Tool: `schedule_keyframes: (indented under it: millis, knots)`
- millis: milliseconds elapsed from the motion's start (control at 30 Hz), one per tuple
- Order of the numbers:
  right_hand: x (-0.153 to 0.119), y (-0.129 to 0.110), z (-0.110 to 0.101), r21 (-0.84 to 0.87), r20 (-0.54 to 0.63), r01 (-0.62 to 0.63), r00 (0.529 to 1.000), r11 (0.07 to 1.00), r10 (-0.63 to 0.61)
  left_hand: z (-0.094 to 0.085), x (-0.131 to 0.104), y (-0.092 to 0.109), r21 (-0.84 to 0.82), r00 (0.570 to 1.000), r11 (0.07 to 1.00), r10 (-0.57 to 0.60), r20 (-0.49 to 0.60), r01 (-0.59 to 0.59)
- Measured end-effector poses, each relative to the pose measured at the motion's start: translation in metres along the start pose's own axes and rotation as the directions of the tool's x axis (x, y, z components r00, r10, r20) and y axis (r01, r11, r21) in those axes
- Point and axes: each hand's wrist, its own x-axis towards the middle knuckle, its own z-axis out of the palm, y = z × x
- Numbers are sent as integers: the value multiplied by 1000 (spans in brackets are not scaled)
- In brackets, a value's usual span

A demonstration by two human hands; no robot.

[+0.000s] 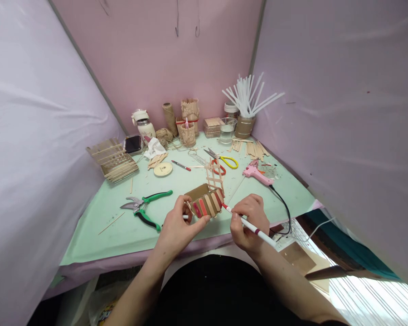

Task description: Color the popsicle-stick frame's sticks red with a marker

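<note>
My left hand [177, 228] is closed around the left end of a small cardboard box [209, 204] faced with craft sticks, its thumb along the lower edge. Some of the sticks are coloured red or pink and others are bare wood. A small white piece also shows by the left fingers; I cannot make out what it is. In my right hand [250, 222] is a white marker [258, 232], its red tip at the right end of the stick-faced side. Behind the box rises a thin ladder-like lattice of sticks [215, 174].
Green-handled pruners [144, 206] lie left of my hands. Scissors [221, 158], a red pen [181, 165] and a round lid [163, 169] lie beyond. A pink glue gun [258, 174] trails a black cord at right. Twine, jars and white glue sticks [246, 93] stand at the back.
</note>
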Motion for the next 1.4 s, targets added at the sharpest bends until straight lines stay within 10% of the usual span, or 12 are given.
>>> schedule_keyframes:
  millis: [867,1167,1400]
  knots:
    - [-3,1,-1,70,1,-17,1000,997,17,-1,2,-2,-11,1000,1000,3,26,-2]
    - [46,14,13,439,-349,19,925,899,151,-59,48,17,-228,982,958,184,36,-171]
    - [83,21,54,431,-356,26,923,902,143,-74,77,39,-252,928,894,348,-134,-371]
